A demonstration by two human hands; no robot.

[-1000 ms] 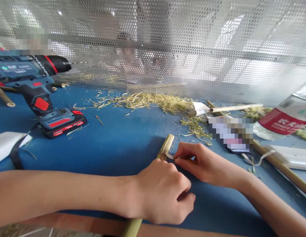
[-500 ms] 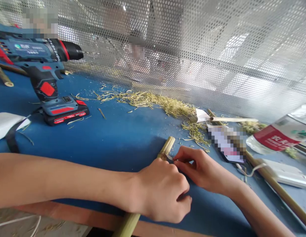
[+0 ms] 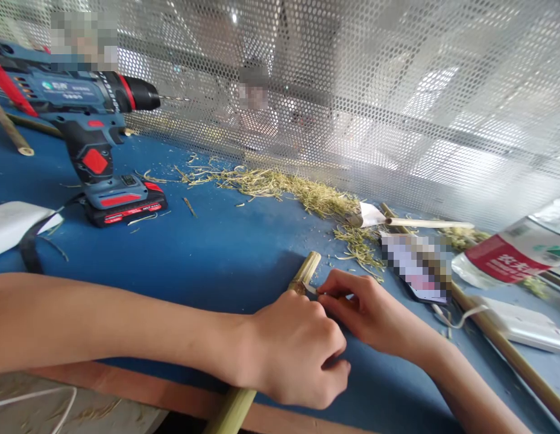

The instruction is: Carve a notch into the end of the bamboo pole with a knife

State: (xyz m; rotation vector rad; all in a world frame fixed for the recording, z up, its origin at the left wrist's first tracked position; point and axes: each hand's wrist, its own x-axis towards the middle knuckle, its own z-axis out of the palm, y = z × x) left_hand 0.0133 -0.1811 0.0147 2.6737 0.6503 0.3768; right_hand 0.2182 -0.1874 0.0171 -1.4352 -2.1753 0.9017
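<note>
A green bamboo stick (image 3: 234,410) slants up from the table's front edge, under my left hand, and its cut end (image 3: 310,263) comes out beyond the knuckles. My left hand (image 3: 298,349) is closed, back upward, over the stick; its fingertips are hidden. Close by on the right, my right hand (image 3: 358,307) pinches a thin, pale curved piece (image 3: 310,288) between thumb and forefinger. That piece touches the stick near its node; whether it is a small blade or a peeled strip I cannot tell.
A cordless drill (image 3: 96,138) stands at left beside a white object (image 3: 12,226). Bamboo shavings (image 3: 280,184) line the perforated metal screen (image 3: 352,90). To the right are a phone (image 3: 415,271), a long bamboo pole (image 3: 510,343), a power bank (image 3: 524,325) and a water bottle (image 3: 510,253).
Both hands keep nearly the same pose on the stick and the thin piece. The view has shifted slightly, so the drill appears a little farther right.
</note>
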